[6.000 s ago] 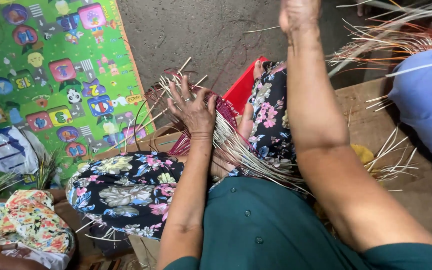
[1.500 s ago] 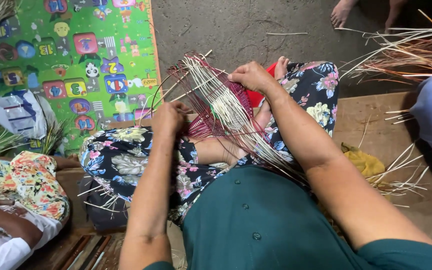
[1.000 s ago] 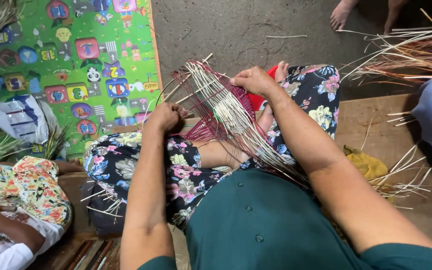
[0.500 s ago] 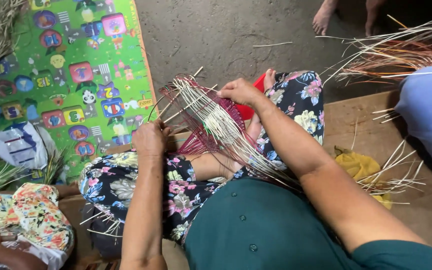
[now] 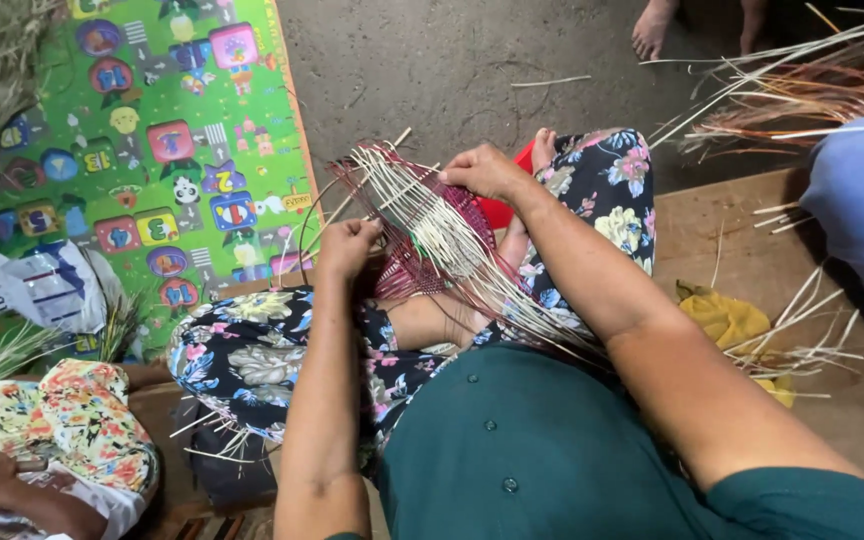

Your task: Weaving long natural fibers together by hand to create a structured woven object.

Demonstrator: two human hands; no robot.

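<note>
The half-woven basket piece (image 5: 422,235) rests on the seated person's lap, between the two hands: the left hand (image 5: 347,248) at its near left edge, the right hand (image 5: 482,170) at its far right edge. Loose strips (image 5: 512,300) run from it back toward the person's body. A play mat (image 5: 132,130) lies on the floor to the left. A cloth (image 5: 727,320) lies on the board to the right, a bundle of reeds (image 5: 802,90) beyond it. Another person's foot (image 5: 649,30) stands on the floor far ahead.
</note>
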